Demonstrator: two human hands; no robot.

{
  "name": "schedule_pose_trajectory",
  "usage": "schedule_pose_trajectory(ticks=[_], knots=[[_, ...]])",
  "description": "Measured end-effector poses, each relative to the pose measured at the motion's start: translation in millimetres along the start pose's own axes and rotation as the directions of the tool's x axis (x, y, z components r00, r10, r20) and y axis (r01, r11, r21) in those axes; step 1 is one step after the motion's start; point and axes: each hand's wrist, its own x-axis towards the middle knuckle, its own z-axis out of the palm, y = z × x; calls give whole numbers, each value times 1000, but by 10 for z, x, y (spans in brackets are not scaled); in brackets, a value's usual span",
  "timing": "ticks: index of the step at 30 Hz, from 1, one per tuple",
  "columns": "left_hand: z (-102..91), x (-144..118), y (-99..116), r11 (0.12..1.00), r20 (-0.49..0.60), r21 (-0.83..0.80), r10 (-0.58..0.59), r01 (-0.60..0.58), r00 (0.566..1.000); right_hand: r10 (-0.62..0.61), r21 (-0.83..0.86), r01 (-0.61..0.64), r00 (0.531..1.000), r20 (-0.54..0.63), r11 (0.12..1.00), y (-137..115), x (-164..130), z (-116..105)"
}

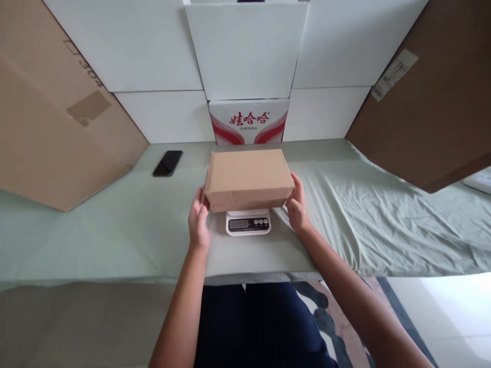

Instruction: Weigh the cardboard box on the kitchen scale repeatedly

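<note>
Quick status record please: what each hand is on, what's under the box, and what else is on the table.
left hand: on the left end of the cardboard box, fingers against its side
right hand: on the right end of the same box
box: closed, plain brown, level, over the scale
scale: small, white, display and buttons facing the person; reading too small to tell
contact box to scale: cannot tell
phone: black, lying flat, left of the box, apart from it
table cover: pale green cloth, wrinkled on the right
behind: red-and-white printed carton among white boxes

Bench walled in by boards

A pale green cloth (383, 225) covers the bench; white panels (245, 51) stand along its far edge, brown cardboard sheets (49, 122) lean at both far corners.
</note>
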Motion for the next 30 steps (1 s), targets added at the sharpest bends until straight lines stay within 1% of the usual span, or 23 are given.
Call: schedule_pose_trajectory(ticks=[2, 3, 6, 9, 10, 12, 14, 15, 16, 18, 20, 23, 25, 28, 30], knots=[[3, -9, 17, 1000, -29, -23, 9, -10, 1000, -22, 24, 23, 999, -45, 999, 21, 14, -18], [5, -20, 18, 1000, -28, -28, -5, 4, 1000, -22, 35, 24, 999, -40, 999, 35, 13, -24], [24, -66, 6, 998, 45, -1, -55, 55, 997, -1, 35, 0, 999, 37, 999, 50, -25, -11], [77, -16, 30, 998, 108, -25, -62, 65, 992, -43, -39, 45, 997, 67, 998, -60, -17, 50], [105, 54, 51, 997, 113, -51, -55, 61, 992, -73, -71, 78, 995, 68, 994, -127, 26, 76], [180, 285, 95, 995, 119, -93, -29, 40, 992, -146, -127, 154, 987, 66, 980, -272, 194, 128], [278, 606, 102, 994, 134, -103, -5, 19, 991, -224, -163, 229, 974, 46, 960, -355, 451, 173], [333, 775, 77, 994, 139, -103, -6, 20, 990, -253, -187, 255, 967, 38, 949, -347, 593, 192], [387, 932, 29, 994, 140, -101, -19, 33, 990, -289, -209, 286, 957, 18, 935, -302, 732, 208], [482, 1178, -125, 991, 106, -94, -86, 96, 991, -334, -235, 323, 942, -8, 917, -110, 961, 233], [540, 1307, -323, 984, 58, -75, -155, 159, 986, -298, -246, 285, 954, -18, 927, 147, 1094, 246], [553, 1345, -582, 976, 29, -44, -214, 215, 976, -220, -239, 210, 975, -15, 948, 447, 1135, 243], [535, 1339, -675, 973, 32, -36, -225, 226, 974, -180, -228, 173, 984, -10, 958, 536, 1118, 227], [497, 1348, -694, 975, 22, -26, -221, 222, 975, -129, -183, 123, 991, -21, 975, 584, 1112, 197], [464, 1354, -663, 978, -11, -26, -206, 205, 979, -73, -132, 67, 996, -44, 989, 617, 1120, 176]])
